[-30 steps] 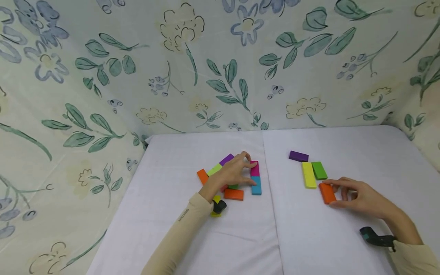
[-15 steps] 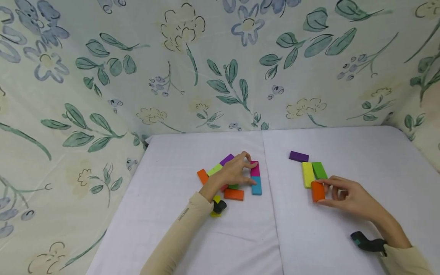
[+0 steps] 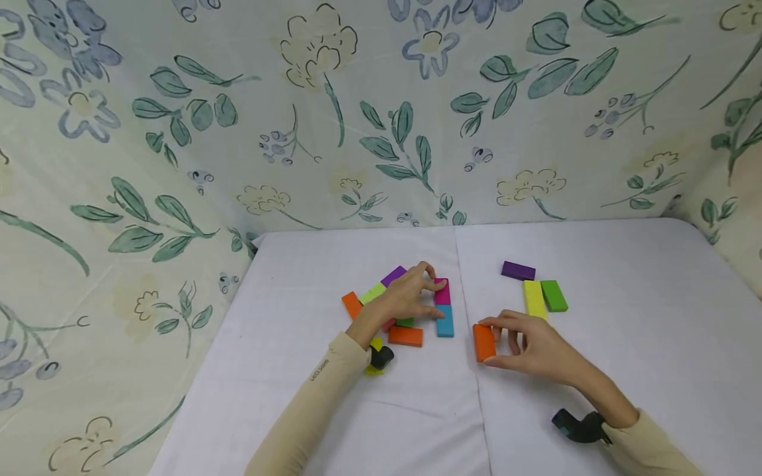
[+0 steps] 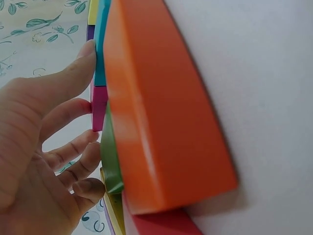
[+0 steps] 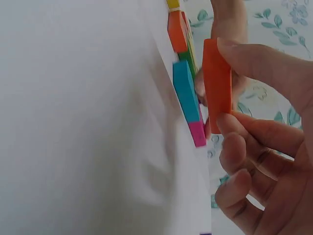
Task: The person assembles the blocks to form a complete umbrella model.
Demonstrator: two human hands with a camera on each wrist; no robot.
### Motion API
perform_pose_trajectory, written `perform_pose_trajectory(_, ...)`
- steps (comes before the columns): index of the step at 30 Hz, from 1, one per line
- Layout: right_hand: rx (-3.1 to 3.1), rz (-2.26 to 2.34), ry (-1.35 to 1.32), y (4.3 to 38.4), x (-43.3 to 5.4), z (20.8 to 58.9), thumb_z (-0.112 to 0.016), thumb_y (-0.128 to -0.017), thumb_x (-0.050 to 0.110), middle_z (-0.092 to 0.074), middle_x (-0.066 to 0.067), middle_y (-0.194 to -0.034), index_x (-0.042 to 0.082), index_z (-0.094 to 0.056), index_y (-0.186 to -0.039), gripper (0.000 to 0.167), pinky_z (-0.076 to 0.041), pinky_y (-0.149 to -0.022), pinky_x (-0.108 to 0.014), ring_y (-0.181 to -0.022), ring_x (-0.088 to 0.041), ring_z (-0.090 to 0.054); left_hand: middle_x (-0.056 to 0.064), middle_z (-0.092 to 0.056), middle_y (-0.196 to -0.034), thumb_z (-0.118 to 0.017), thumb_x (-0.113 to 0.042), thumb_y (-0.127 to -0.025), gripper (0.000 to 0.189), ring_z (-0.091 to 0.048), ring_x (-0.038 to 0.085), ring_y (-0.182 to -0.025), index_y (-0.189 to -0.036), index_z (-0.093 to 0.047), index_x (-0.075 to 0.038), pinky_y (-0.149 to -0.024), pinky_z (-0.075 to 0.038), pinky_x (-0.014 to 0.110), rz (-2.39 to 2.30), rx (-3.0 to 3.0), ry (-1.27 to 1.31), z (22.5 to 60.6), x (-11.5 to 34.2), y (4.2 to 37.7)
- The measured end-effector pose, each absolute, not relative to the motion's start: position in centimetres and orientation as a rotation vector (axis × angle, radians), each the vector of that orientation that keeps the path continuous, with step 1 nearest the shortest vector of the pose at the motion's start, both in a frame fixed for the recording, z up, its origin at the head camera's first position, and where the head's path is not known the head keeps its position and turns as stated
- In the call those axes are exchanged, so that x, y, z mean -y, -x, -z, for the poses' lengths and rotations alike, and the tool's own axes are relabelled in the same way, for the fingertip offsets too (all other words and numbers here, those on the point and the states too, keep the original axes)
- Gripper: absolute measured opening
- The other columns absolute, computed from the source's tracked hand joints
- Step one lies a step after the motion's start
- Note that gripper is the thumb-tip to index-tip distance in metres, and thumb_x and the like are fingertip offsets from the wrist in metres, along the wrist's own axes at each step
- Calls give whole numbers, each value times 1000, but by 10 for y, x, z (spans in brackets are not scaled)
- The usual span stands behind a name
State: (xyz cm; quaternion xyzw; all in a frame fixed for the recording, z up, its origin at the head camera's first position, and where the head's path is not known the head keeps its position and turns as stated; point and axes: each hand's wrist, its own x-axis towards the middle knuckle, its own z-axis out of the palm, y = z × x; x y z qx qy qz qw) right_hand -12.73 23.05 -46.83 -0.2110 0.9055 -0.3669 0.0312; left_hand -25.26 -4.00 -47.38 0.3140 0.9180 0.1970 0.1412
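My right hand [image 3: 538,347] pinches an orange block [image 3: 485,342] by its ends between thumb and fingers. In the right wrist view this orange block [image 5: 217,85] appears raised off the cloth. My left hand [image 3: 405,297] touches the left side of a pink block [image 3: 442,291] and a blue block [image 3: 444,321], which lie end to end. In the left wrist view its thumb rests against the blue block [image 4: 101,49], and its fingers are near the pink block [image 4: 99,107]. Under and around this hand lie several blocks, partly hidden, among them another orange block [image 3: 406,336].
On the right side of the white cloth [image 3: 417,423] lie a purple block [image 3: 518,270], a yellow block [image 3: 534,299] and a green block [image 3: 554,295]. Left of my left hand are a purple block [image 3: 393,276], a lime block [image 3: 373,293] and an orange block [image 3: 352,305].
My right hand has carried the orange block leftward, away from the yellow and green blocks and towards the blue one. My left hand has stayed in place.
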Motion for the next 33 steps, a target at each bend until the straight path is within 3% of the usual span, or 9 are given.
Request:
perform_pose_trajectory(12, -2761, 1080, 731, 124, -177, 478, -93, -75, 39, -57, 5, -85, 14, -76, -119, 53, -34, -55, -18, -59, 1, -42, 0, -45, -143, -83, -50, -85, 70, -48, 13, -113, -144, -59, -23, -88, -48, 20, -539, -2672, -905, 474, 39, 252)
perform_pose_trajectory(27, -2747, 1042, 745, 120, -178, 485, -88, -80, 43, -55, 10, -80, 23, -74, -128, 53, -35, -57, -18, -63, 1, -43, -1, -45, -142, -83, -49, -85, 68, -48, 12, -113, -142, -63, -20, -90, -48, 21, -549, -2669, -893, 472, 38, 252)
perform_pose_trajectory(33, -2745, 1036, 808, 122, -180, 486, -84, -85, 40, -59, 10, -86, 21, -75, -129, 49, -36, -56, -17, -63, 3, -42, -1, -45, -142, -83, -48, -85, 69, -49, 13, -112, -143, -62, -19, -91, -49, 23, -571, -2655, -884, 471, 39, 252)
